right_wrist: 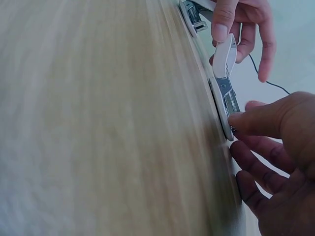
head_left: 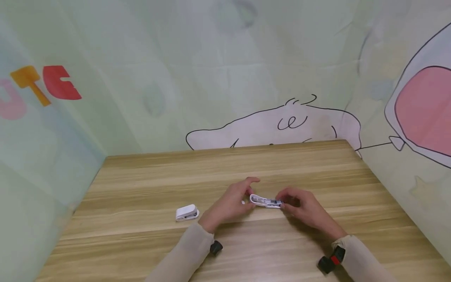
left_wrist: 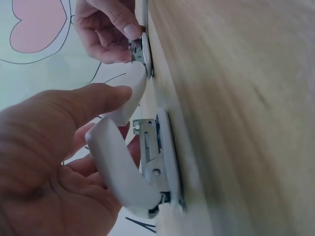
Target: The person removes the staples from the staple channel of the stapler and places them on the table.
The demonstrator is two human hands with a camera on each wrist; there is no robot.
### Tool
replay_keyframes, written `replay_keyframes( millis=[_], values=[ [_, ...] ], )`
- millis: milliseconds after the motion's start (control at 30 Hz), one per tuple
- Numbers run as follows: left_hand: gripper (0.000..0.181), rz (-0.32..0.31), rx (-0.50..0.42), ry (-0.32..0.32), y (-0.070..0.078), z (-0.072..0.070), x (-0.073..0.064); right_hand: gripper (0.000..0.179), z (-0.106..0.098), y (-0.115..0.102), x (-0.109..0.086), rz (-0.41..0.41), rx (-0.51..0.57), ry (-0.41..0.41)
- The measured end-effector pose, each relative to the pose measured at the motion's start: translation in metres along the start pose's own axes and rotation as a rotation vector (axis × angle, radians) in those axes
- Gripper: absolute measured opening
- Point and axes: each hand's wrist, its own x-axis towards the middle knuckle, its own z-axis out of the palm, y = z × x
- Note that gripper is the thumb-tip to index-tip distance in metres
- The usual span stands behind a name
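A white mini stapler (head_left: 266,201) lies between the hands, its top swung up and back from the base. My left hand (head_left: 230,201) pinches the raised white cover (right_wrist: 224,56) between thumb and fingers. At the other end, my right hand (head_left: 305,206) pinches the metal staple channel (right_wrist: 229,101) by its tip, fingertips close to the tabletop. Farther left, a second white stapler (head_left: 187,212) stands on the table, apart from both hands; in the left wrist view its cover is partly raised over the metal channel (left_wrist: 150,147). Whether staples sit in the held stapler's channel cannot be seen.
The wooden table (head_left: 141,180) carries both staplers. A tiny white piece (head_left: 243,202) shows beside the left hand. A printed cloth (head_left: 158,78) with cartoon drawings hangs behind and along the table's sides. Dark wrist cameras (head_left: 216,248) are strapped below each sleeve's cuff.
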Motion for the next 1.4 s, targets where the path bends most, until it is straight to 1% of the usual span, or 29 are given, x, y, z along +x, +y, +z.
replay_keyframes(
  millis=[133, 267, 467, 567, 667, 767, 867, 1000, 1200, 1400],
  values=[
    [0.070, -0.017, -0.044, -0.001, -0.0043, 0.0005, -0.0011, 0.029, 0.0008, 0.0004, 0.0012, -0.048, -0.043, -0.016],
    [0.067, -0.019, -0.059, 0.003, -0.0060, 0.0009, -0.0014, 0.029, 0.0028, 0.0002, 0.0023, -0.067, -0.084, -0.021],
    [0.064, -0.002, -0.043, 0.006, -0.0067, 0.0023, 0.0011, 0.026, 0.0045, 0.0000, 0.0026, -0.098, -0.110, 0.010],
    [0.064, -0.008, -0.043, 0.004, -0.0069, 0.0027, 0.0014, 0.025, 0.0051, -0.0006, 0.0027, -0.112, -0.114, 0.016],
    [0.065, -0.018, -0.040, -0.001, -0.0066, 0.0026, 0.0010, 0.025, 0.0059, -0.0007, 0.0029, -0.115, -0.119, -0.001],
    [0.065, -0.009, -0.049, -0.001, -0.0060, 0.0020, 0.0008, 0.023, 0.0060, -0.0006, 0.0029, -0.113, -0.133, -0.025],
    [0.064, 0.001, -0.050, -0.002, -0.0054, 0.0015, 0.0010, 0.022, 0.0060, -0.0008, 0.0030, -0.117, -0.149, -0.031],
    [0.064, -0.001, -0.041, -0.006, -0.0056, 0.0008, 0.0011, 0.023, 0.0069, -0.0018, 0.0040, -0.112, -0.130, 0.001],
    [0.064, 0.007, -0.019, -0.005, -0.0067, 0.0001, 0.0008, 0.025, 0.0057, -0.0043, 0.0026, -0.063, -0.107, 0.044],
    [0.064, 0.015, -0.012, -0.005, -0.0069, 0.0001, 0.0016, 0.025, 0.0045, -0.0059, 0.0011, -0.065, -0.085, 0.097]
  ],
)
